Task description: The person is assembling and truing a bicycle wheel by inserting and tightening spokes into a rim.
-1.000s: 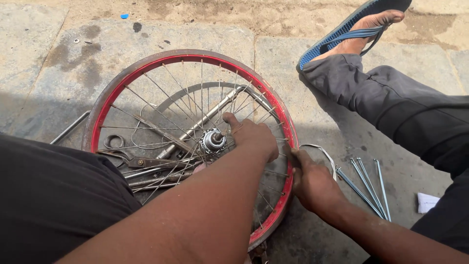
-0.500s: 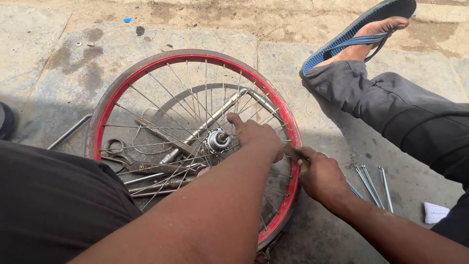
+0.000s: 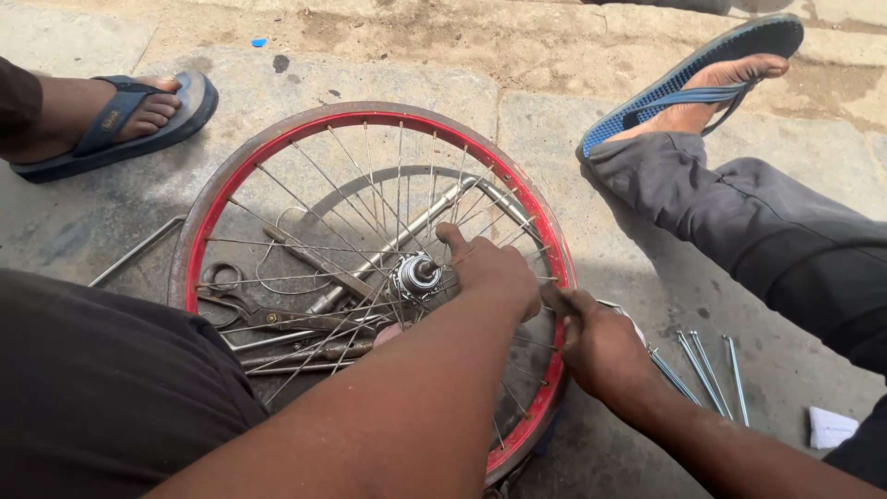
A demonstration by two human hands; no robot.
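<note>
A bicycle wheel with a red rim [image 3: 370, 116] lies flat on the concrete, its thin spokes running to a metal hub [image 3: 418, 274]. My left hand [image 3: 492, 273] reaches across the wheel and curls over the spokes just right of the hub, thumb pointing toward it. My right hand [image 3: 599, 340] is at the rim's right edge with its fingers pinched on a spoke end there; what lies under the fingertips is hidden.
Pliers [image 3: 277, 320], metal rods and a pipe [image 3: 407, 231] lie under the wheel. Loose spokes [image 3: 704, 366] and a white scrap [image 3: 832, 427] lie on the right. There is a grey-trousered leg with a blue flip-flop [image 3: 702, 83] at the upper right, and a dark-sandalled foot [image 3: 120, 120] at the upper left.
My right hand has moved from beside a wire loop outside the wheel onto the rim. The view has swung left, bringing the sandalled foot in. My left hand stays by the hub.
</note>
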